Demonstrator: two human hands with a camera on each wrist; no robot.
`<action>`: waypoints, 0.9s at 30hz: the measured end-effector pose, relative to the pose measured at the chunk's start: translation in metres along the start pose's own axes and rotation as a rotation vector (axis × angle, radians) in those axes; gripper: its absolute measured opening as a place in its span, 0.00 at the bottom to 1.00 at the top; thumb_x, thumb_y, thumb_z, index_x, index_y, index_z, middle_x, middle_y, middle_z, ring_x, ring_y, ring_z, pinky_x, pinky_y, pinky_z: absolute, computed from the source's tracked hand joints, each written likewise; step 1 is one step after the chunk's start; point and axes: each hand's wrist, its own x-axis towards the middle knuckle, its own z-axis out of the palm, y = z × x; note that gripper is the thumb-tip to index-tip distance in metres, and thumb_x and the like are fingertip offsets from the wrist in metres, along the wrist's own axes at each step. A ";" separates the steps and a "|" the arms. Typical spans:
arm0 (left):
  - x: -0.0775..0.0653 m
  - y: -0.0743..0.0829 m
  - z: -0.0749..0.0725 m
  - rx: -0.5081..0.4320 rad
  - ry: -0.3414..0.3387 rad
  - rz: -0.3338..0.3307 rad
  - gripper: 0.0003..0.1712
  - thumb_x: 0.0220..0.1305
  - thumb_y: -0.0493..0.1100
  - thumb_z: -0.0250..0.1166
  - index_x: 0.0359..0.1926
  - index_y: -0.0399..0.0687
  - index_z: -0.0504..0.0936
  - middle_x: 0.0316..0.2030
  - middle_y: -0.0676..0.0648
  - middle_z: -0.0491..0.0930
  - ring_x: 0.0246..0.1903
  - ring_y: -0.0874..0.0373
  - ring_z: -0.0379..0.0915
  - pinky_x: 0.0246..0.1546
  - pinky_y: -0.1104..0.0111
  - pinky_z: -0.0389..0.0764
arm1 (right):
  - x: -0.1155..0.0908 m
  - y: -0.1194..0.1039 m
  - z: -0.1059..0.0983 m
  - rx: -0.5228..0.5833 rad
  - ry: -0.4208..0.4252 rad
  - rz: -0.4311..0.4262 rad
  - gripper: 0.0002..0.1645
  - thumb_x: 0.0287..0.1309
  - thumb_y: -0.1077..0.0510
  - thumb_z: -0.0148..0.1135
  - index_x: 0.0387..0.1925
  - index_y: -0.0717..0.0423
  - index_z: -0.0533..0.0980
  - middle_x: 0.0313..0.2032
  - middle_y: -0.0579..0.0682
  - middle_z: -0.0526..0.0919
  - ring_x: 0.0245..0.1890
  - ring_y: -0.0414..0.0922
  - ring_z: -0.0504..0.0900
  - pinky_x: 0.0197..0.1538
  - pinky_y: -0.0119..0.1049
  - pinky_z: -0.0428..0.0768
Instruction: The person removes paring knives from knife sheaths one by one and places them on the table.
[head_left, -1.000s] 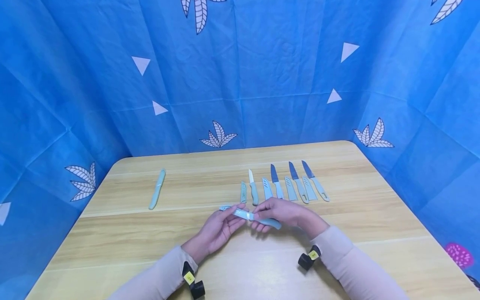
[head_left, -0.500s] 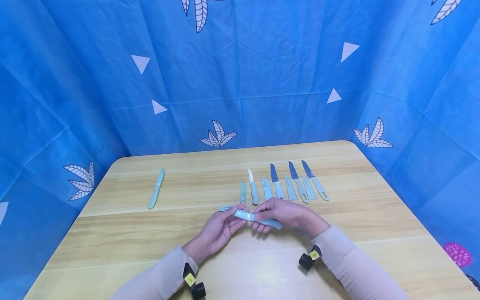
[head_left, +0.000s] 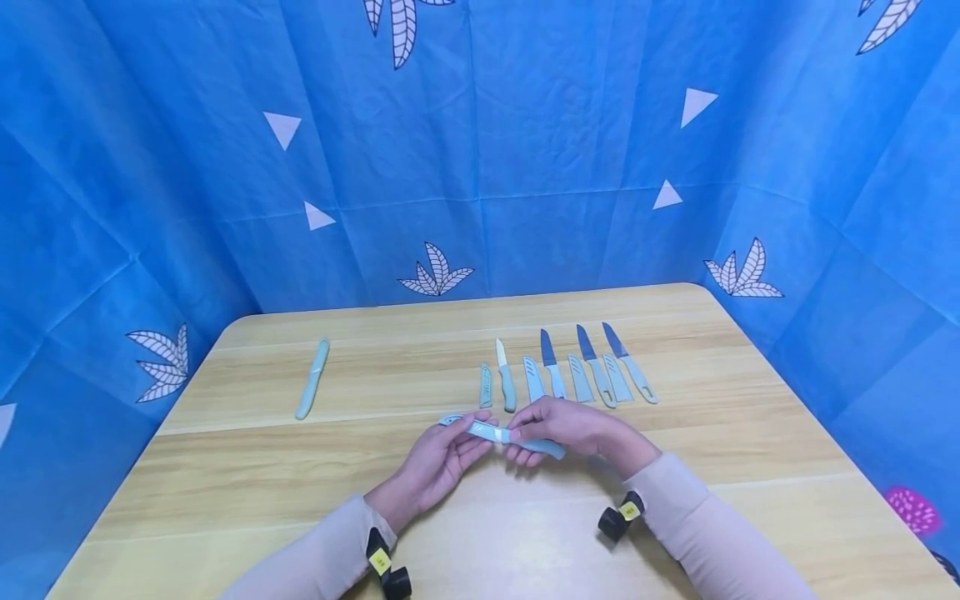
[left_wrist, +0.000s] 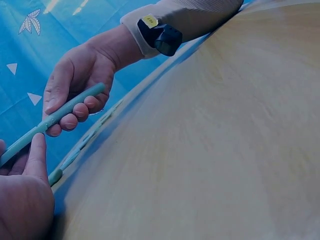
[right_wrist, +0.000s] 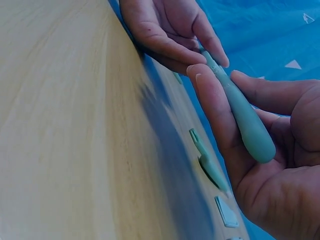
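Note:
Above the front middle of the table, both hands hold one light blue-green knife point(head_left: 546, 447) with its sheath point(head_left: 482, 429) over the blade. My left hand point(head_left: 435, 467) pinches the sheath between thumb and fingers. The knife's handle point(right_wrist: 250, 125) lies in my right hand point(head_left: 566, 423), thumb on one side and fingers curled round the other. In the left wrist view the handle's rounded end sticks out past the right hand's point(left_wrist: 82, 70) fingers. The blade is hidden inside the sheath.
Behind the hands lie a white-bladed knife point(head_left: 507, 385), a small sheath point(head_left: 486, 386), and dark-bladed knives point(head_left: 597, 367) alternating with pale blue sheaths point(head_left: 580, 379). A sheathed knife point(head_left: 312, 379) lies alone at the left. Blue patterned cloth point(head_left: 525, 167) surrounds the table point(head_left: 225, 475).
Hands and knife stay almost in place, with only a very slight shift. Both hands keep the same grip on the sheath and handle.

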 end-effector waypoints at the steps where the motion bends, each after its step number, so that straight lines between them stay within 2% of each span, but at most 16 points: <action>1: 0.000 0.000 0.000 0.003 0.000 0.004 0.25 0.66 0.43 0.50 0.58 0.31 0.62 0.53 0.32 0.67 0.54 0.45 0.65 0.57 0.63 0.65 | 0.000 0.000 0.000 -0.005 0.004 0.000 0.17 0.58 0.60 0.54 0.44 0.71 0.73 0.37 0.68 0.78 0.36 0.58 0.80 0.41 0.48 0.80; 6: 0.000 0.000 -0.001 -0.018 0.018 0.001 0.24 0.65 0.43 0.50 0.58 0.32 0.62 0.53 0.32 0.67 0.54 0.45 0.65 0.57 0.63 0.66 | 0.000 0.002 -0.002 0.002 0.006 0.020 0.19 0.57 0.58 0.55 0.44 0.71 0.72 0.37 0.67 0.79 0.35 0.56 0.80 0.40 0.47 0.80; 12: 0.000 0.000 -0.002 -0.031 -0.001 0.006 0.25 0.65 0.43 0.50 0.58 0.32 0.61 0.56 0.32 0.64 0.55 0.45 0.64 0.58 0.62 0.65 | -0.001 0.002 -0.006 0.001 -0.005 0.025 0.19 0.57 0.58 0.55 0.44 0.71 0.72 0.37 0.68 0.78 0.35 0.57 0.80 0.40 0.47 0.80; 19: 0.001 0.000 -0.002 -0.049 -0.007 0.012 0.23 0.66 0.42 0.50 0.57 0.31 0.63 0.52 0.35 0.70 0.55 0.46 0.64 0.58 0.62 0.64 | -0.004 0.001 -0.010 0.009 -0.011 0.033 0.20 0.57 0.58 0.56 0.44 0.72 0.72 0.37 0.69 0.78 0.36 0.58 0.80 0.41 0.47 0.80; 27: 0.002 0.000 -0.003 -0.048 -0.006 0.023 0.26 0.65 0.42 0.50 0.59 0.30 0.60 0.52 0.34 0.69 0.55 0.46 0.64 0.58 0.62 0.64 | -0.007 0.002 -0.015 0.001 -0.013 0.046 0.20 0.56 0.58 0.56 0.45 0.71 0.72 0.37 0.67 0.78 0.34 0.55 0.80 0.41 0.47 0.80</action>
